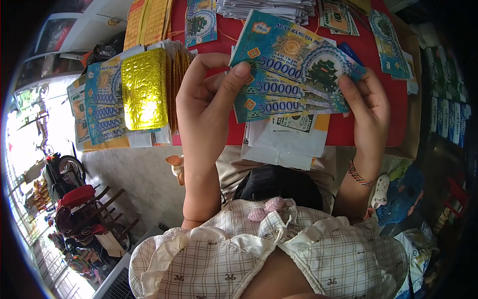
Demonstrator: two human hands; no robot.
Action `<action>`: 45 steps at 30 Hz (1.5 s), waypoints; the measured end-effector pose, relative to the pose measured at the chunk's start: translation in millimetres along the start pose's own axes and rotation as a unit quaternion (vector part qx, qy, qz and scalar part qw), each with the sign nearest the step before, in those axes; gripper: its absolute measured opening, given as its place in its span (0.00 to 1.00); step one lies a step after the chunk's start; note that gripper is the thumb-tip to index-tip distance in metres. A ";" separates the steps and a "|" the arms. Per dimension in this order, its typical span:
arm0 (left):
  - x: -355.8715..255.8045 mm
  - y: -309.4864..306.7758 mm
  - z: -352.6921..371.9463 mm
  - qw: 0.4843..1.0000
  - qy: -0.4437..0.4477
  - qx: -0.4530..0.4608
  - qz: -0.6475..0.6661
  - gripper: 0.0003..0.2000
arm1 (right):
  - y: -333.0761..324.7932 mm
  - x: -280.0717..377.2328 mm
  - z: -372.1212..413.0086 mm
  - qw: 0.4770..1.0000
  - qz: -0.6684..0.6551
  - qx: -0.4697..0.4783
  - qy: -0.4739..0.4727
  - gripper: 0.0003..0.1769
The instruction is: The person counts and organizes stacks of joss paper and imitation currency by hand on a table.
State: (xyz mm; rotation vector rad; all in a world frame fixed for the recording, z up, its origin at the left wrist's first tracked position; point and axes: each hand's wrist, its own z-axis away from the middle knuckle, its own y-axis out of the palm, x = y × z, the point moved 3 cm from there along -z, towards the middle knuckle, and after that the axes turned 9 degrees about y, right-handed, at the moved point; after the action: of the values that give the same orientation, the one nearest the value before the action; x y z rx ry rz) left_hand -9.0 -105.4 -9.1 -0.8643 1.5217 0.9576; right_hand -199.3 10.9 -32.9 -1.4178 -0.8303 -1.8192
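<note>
Between my two hands is a fan of blue joss paper notes [279,70] printed 500000, held up above the red table. My left hand [211,92] pinches their left edge, thumb on top. On the right side, my right hand [366,99] grips the fanned ends with its thumb over the pagoda picture. Below the fan lies a stack of white and orange paper [284,142] with a dollar-style note on it, overhanging the table's near edge. Left of my left hand, a shiny gold embossed block [144,89] rests beside another fan of blue notes [103,102].
The red table [393,114] also carries yellow paper bundles [148,22], a white paper stack [266,9], dollar-style notes [337,17] and single blue notes [386,42]. A motorbike [72,169] and wooden chair stand at the left. A small animal [176,167] is on the floor.
</note>
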 end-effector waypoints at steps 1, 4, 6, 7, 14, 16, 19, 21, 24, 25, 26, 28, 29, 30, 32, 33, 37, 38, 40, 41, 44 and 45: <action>0.3 -0.2 -0.4 1.000 0.000 0.001 -0.003 0.09 | 0.0 -0.1 -0.2 1.000 -0.001 -0.001 -0.001 0.10; 1.2 -2.5 -0.6 1.000 0.000 0.007 -0.007 0.09 | -0.7 -0.4 -1.4 1.000 -0.002 0.000 -0.002 0.10; 0.4 -2.1 -0.4 1.000 -0.001 0.013 -0.008 0.09 | -0.8 -0.1 -1.1 1.000 -0.002 0.002 0.002 0.10; -2.4 -0.1 -0.7 1.000 0.010 0.002 0.006 0.09 | -0.8 0.2 -0.9 1.000 -0.002 0.004 0.005 0.09; -8.0 4.0 -8.4 0.998 0.054 -0.002 -0.032 0.07 | 2.3 -2.1 0.6 0.999 -0.013 0.040 0.002 0.08; -6.0 1.5 -9.5 0.998 0.055 -0.005 -0.036 0.07 | 2.9 -0.6 1.8 0.999 -0.015 0.046 0.004 0.09; -5.0 1.8 -9.4 0.998 0.058 -0.007 -0.037 0.08 | 3.7 -1.1 2.3 0.999 -0.026 0.041 -0.006 0.09; -3.5 2.6 -10.1 0.998 0.059 -0.009 -0.036 0.08 | 2.2 -2.0 1.2 0.999 -0.022 0.045 -0.006 0.09; -1.3 2.1 -11.8 0.996 0.075 -0.012 -0.047 0.10 | 1.3 -2.9 1.1 0.998 -0.019 0.051 -0.005 0.09; -1.1 0.7 -11.6 0.995 0.080 -0.018 -0.057 0.11 | 1.9 -2.6 2.0 0.998 -0.021 0.054 -0.005 0.09; -0.5 0.2 -11.9 0.994 0.083 -0.024 -0.067 0.11 | 1.7 -2.7 1.8 0.998 -0.021 0.054 -0.004 0.09; -1.3 1.2 -12.3 0.994 0.086 -0.026 -0.066 0.12 | 1.3 -3.0 1.1 0.998 -0.037 0.052 0.006 0.09; -1.5 1.6 -12.4 0.994 0.089 -0.028 -0.064 0.12 | 1.7 -3.0 1.1 0.998 -0.037 0.052 0.007 0.09; -1.2 1.5 -12.7 0.994 0.088 -0.028 -0.064 0.12 | 2.3 -3.0 1.0 0.998 -0.044 0.050 0.006 0.09; 0.0 1.8 -13.9 0.993 0.091 -0.029 -0.069 0.12 | 1.5 -4.1 -0.3 0.998 -0.050 0.049 0.005 0.10; -0.1 2.3 -13.7 0.993 0.090 -0.029 -0.069 0.12 | 0.6 -5.4 -0.6 0.997 -0.054 0.050 0.007 0.10; -1.5 2.8 -12.9 0.993 0.076 -0.038 -0.077 0.13 | 2.1 -5.9 -1.1 0.996 -0.076 0.047 0.005 0.13; -1.4 2.3 -12.4 0.994 0.067 -0.036 -0.075 0.13 | 1.7 -6.5 -1.0 0.996 -0.076 0.047 0.006 0.13; -1.3 -1.3 -12.1 0.993 0.066 -0.029 -0.090 0.13 | 0.0 -8.1 -1.5 0.996 -0.072 0.054 0.000 0.15; -1.2 -2.2 -12.1 0.992 0.066 -0.021 -0.105 0.13 | -0.7 -9.0 -1.8 0.996 -0.072 0.053 0.000 0.15; -1.2 2.9 -13.6 0.997 0.070 -0.027 -0.021 0.11 | -0.6 -10.5 -3.2 0.996 -0.071 0.057 0.003 0.15; -2.7 5.0 -13.0 0.997 0.070 -0.027 -0.021 0.11 | -0.4 -10.1 -3.5 0.996 -0.082 0.043 -0.003 0.15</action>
State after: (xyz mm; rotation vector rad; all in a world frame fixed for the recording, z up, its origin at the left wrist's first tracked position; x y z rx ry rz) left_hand -18.4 -115.1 -4.6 -1.0167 1.5962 0.9272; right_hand -199.7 9.5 -43.5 -1.3348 -1.0420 -1.8759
